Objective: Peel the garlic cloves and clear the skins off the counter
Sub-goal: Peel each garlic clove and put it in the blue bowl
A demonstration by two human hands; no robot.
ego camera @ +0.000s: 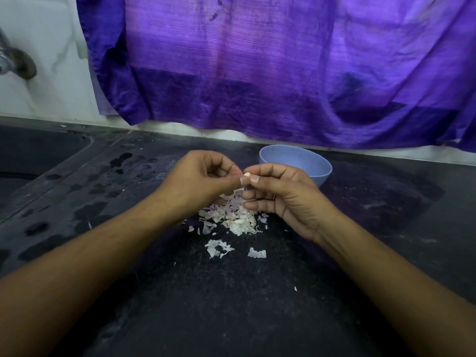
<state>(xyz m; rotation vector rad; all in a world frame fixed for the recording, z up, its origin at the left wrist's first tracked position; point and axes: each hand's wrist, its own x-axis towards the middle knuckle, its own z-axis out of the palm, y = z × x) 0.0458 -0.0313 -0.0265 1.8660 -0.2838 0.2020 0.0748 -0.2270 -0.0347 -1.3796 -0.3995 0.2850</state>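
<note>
Head view: garlic clove (247, 174) pinched by left hand (203, 181) and right hand (283, 195), just above skins (233, 219) on counter (231, 305).

A dark speckled counter (231, 305) bears garlic skins (231, 217) and a blue bowl (296, 161).

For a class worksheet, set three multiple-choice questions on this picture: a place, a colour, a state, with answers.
1. Where does the bowl stand? A. just beyond the right hand B. on a shelf C. on a plate
2. What colour is the bowl? A. red B. pale blue C. green
3. How is the garlic clove held? A. speared on a knife B. pinched between both hands' fingertips C. wrapped in foil
Answers: 1 A, it sits behind the right hand's knuckles. 2 B, its wall is pale blue. 3 B, left hand and right hand pinch it above the garlic skins.
</note>
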